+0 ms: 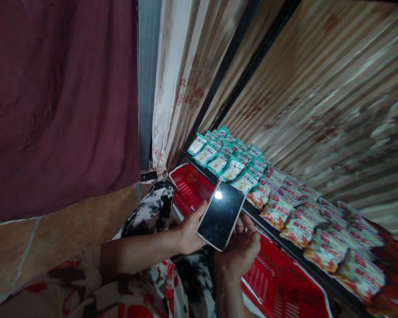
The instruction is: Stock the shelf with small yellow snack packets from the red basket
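Note:
A black smartphone (221, 215) with a dark screen is held above my lap. My left hand (191, 229) grips its left edge, thumb along the side. Under the phone's lower right corner, my right hand (240, 247) has its fingers curled round the back of it. Both forearms come up from the bottom of the view over my patterned black, white and red clothing (152, 212).
A red plastic basket (278, 287) lies beside my knees. Beyond it, a low dark shelf (295, 249) carries rows of snack packets: green-and-white ones (219, 161) at the far end, red-and-white ones (318, 229) nearer. Corrugated metal wall behind, maroon curtain on the left, tiled floor.

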`<state>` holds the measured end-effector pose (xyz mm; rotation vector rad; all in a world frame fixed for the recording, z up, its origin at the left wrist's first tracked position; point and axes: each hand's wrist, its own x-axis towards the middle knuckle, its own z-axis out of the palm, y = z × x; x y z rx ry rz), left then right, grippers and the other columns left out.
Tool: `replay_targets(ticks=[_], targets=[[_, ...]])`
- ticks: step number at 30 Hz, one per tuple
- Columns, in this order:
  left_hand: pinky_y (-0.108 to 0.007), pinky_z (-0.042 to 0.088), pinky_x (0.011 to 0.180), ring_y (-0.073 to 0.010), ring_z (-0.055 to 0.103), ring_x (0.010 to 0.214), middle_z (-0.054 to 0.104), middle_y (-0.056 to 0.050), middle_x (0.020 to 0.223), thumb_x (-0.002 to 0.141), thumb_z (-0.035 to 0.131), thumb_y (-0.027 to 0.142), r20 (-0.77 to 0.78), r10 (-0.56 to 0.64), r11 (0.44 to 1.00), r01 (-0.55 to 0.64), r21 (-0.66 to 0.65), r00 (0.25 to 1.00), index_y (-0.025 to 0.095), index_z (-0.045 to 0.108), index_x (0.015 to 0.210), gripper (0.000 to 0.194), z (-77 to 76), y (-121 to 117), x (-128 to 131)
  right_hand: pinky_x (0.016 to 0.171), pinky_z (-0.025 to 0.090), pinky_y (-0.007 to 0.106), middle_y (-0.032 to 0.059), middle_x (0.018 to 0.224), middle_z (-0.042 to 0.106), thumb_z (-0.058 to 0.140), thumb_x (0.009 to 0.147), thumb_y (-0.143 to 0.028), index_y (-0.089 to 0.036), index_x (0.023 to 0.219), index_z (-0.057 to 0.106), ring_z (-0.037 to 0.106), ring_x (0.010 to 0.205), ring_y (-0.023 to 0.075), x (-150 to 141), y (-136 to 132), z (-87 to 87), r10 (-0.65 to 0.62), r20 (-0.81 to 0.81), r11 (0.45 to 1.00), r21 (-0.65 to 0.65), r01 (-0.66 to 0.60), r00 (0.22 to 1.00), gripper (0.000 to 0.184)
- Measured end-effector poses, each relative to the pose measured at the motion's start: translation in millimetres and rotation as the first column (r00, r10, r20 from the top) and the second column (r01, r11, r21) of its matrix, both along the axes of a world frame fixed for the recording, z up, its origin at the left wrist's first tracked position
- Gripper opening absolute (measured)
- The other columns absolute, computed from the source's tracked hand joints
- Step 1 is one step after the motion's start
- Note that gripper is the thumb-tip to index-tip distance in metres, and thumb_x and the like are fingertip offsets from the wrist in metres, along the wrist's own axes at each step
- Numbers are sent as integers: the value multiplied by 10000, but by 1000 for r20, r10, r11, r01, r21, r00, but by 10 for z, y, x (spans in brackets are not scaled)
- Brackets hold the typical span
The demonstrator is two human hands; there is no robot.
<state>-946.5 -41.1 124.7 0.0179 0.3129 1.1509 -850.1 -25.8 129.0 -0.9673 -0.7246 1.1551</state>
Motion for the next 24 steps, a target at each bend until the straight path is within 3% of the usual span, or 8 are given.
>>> replay_targets(ticks=[5,11,15,21,24], targets=[[-277,401,799,-158,625,734,702,-80,833,921,303,534,64,0,1000,-2,24,998,92,657,1023,576,8,120,-21,646,426,227,3,921,611,497,788,-494,-212,1021,629,555,770,130,-66,49,-21,-36,55,997,63,32,998,389],[-330,399,848,-199,641,784,702,-122,872,911,232,581,83,-52,993,43,106,995,54,613,1123,684,55,195,-54,592,414,255,76,1064,608,361,822,-552,-185,1217,550,569,769,165,-69,35,-66,-86,344,995,70,66,935,572],[-345,401,853,-216,647,792,704,-133,879,907,237,585,79,-59,992,50,114,995,48,590,1166,693,50,207,-35,640,427,293,111,1121,596,329,832,-555,-164,1273,512,573,850,209,2,-22,-96,-132,575,989,128,71,808,616],[-355,399,862,-231,645,832,701,-143,911,904,225,592,74,-79,990,70,127,994,46,586,1174,708,17,219,23,580,368,275,82,953,639,291,876,-520,-183,1237,567,532,692,172,69,-79,-81,-241,791,970,174,171,562,565],[-351,395,865,-229,641,848,693,-148,958,894,240,605,87,-97,986,84,144,991,61,580,1188,706,-1,233,46,574,362,269,88,980,636,219,913,-488,-173,1243,564,527,675,158,67,-83,-57,-253,803,965,168,202,540,571]])
